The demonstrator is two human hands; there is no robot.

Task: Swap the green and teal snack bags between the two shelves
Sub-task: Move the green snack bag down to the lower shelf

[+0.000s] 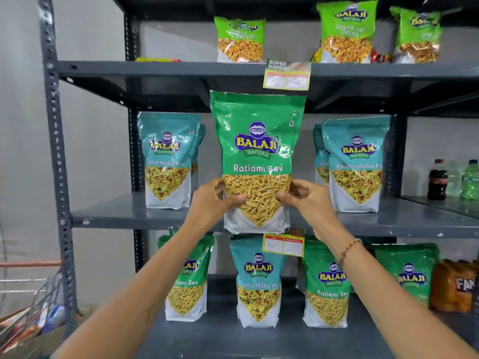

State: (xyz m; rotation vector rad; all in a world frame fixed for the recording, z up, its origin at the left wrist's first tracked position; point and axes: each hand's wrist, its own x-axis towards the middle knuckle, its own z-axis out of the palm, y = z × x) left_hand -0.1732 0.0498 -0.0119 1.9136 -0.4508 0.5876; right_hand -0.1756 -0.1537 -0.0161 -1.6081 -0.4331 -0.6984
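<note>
I hold a green Ratlami Sev bag [256, 151] upright in front of the middle shelf [124, 213], its bottom level with the shelf's front edge. My left hand [211, 200] grips its lower left side and my right hand [308, 198] its lower right side. Teal Khatta Mitha bags stand on the middle shelf at the left [167, 159] and right [355, 161]. On the lower shelf [220, 335] stand green bags at the left [188, 278], right of centre [326, 286] and far right [409, 273], with one teal bag [258, 281] between them.
Light green snack bags [241, 38] line the top shelf. Price tags [286, 73] hang from the shelf edges. Drink bottles [438, 180] stand on the middle shelf at the far right. An orange pack [456, 286] sits at the lower right. A wire basket [33, 312] lies lower left.
</note>
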